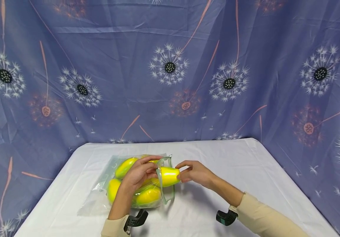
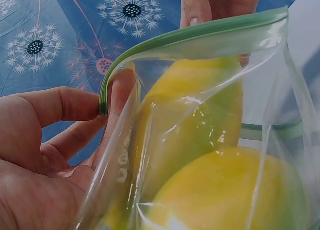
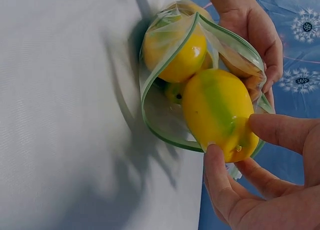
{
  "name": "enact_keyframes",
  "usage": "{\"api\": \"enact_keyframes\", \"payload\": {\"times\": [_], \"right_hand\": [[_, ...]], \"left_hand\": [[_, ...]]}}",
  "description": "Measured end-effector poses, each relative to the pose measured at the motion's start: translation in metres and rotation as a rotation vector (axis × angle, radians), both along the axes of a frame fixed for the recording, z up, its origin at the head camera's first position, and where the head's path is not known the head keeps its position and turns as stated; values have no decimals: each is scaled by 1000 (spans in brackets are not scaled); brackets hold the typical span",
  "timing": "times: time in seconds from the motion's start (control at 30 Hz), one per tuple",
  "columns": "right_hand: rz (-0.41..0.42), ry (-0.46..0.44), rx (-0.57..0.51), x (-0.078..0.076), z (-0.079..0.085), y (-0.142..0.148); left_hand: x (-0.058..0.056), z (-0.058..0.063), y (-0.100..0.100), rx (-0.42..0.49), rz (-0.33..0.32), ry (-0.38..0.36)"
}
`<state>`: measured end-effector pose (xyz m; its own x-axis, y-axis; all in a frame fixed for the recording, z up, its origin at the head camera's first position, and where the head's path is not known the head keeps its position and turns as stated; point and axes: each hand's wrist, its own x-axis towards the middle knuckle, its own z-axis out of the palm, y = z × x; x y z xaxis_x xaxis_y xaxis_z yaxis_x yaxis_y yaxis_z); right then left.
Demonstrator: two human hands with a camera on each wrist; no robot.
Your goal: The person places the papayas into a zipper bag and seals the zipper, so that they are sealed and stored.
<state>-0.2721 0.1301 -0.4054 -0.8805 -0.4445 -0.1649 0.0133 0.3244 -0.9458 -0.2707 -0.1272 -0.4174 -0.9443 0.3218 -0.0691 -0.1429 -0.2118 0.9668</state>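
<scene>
A clear zip bag [image 1: 97, 199] with a green zip edge lies on the table, its mouth spread toward the right. Several glossy yellow-green mangoes are inside it. My left hand [image 1: 138, 174] pinches the bag's rim between thumb and fingers, some fingers inside the mouth, as the left wrist view shows. One mango [image 3: 218, 108] sits partly out of the opening. The fingertips of my right hand [image 1: 196, 172] grip its outer end, with the thumb on one side and fingers on the other. Part of that mango is hidden behind the bag's film in the left wrist view.
A white cloth covers the table [image 1: 217, 158]. Behind it and at both sides hangs a blue curtain [image 1: 128, 82] with dandelion prints. Black wrist devices [image 1: 227, 217] are worn at both cuffs.
</scene>
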Motion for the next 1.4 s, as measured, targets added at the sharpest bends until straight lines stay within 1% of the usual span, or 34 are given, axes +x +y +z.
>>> {"api": "enact_keyframes", "payload": {"times": [0.2, 0.43, 0.6, 0.73, 0.9, 1.2, 1.4], "right_hand": [[-10, 17, 4, 0, -1, -4], [-20, 15, -13, 1, -4, -4], [-26, 16, -42, 2, -8, -4], [-14, 22, -72, 3, -8, -4], [-15, 33, -87, 3, -9, -5], [-38, 30, -85, -1, -16, -16], [-47, 34, -98, -1, -22, -21]], "left_hand": [[1, 0, -1, -10, 12, 5], [1, -1, -1, -8, 2, 6], [1, -1, -1, -8, 0, 3], [1, -1, 0, -5, 1, 4], [1, -2, 1, -1, -3, -4], [1, -2, 1, 18, -3, -3], [0, -3, 1, 9, -5, -6]]}}
